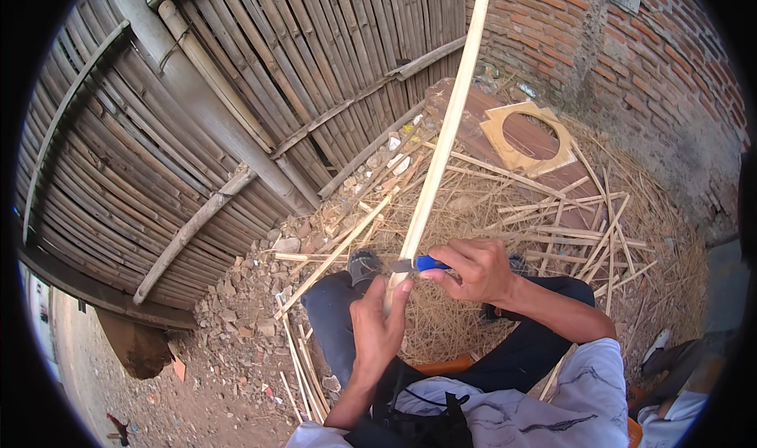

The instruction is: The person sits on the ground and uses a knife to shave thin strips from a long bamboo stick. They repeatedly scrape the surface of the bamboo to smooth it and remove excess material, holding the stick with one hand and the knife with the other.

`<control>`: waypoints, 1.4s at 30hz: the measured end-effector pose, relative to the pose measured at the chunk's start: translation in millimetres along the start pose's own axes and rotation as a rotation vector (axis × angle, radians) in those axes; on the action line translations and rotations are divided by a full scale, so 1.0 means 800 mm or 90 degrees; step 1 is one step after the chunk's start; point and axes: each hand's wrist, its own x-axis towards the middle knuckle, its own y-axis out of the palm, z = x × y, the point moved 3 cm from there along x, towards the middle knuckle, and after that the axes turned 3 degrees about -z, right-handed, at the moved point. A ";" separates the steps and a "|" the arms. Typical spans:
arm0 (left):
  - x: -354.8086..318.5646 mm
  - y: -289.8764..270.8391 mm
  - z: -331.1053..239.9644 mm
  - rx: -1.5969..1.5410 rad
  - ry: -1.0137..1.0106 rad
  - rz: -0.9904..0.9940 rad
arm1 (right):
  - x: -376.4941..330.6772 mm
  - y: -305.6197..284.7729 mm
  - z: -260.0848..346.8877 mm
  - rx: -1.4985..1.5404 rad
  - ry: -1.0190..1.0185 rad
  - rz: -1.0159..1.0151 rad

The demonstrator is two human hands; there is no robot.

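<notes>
A long pale bamboo strip [438, 156] slants up and away from my lap toward the brick wall. My left hand [377, 322] is closed around its near end, thumb along the strip. In my right hand [475, 270] is a blue-handled knife [431, 263], gripped with the fingers curled round the handle. Its short grey blade [402, 266] lies across the strip just beyond my left thumb. Whether the blade is cutting into the strip cannot be made out. My dark-trousered legs are bent on both sides of the hands.
Straw-like shavings [461, 211] cover the ground ahead. Loose bamboo strips [587, 239] lie piled at the right, others [303, 369] at the left. A brown board [457, 105] carries a tan frame with a round hole [495, 132]. A bamboo fence [315, 61] and a brick wall [662, 77] stand behind. Another person [682, 385] sits at the right.
</notes>
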 end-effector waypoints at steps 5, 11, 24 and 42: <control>0.001 -0.003 0.009 0.039 0.004 -0.001 | 0.010 -0.009 -0.021 -0.030 0.031 -0.057; -0.036 -0.017 0.038 0.085 -0.057 0.050 | 0.046 -0.078 -0.176 -0.140 0.365 -0.184; -0.038 -0.049 0.064 -0.097 -0.158 0.056 | -0.057 -0.061 -0.307 -0.123 0.420 0.337; -0.046 -0.042 0.045 -0.107 -0.107 0.110 | -0.026 -0.051 -0.291 -0.103 0.451 0.336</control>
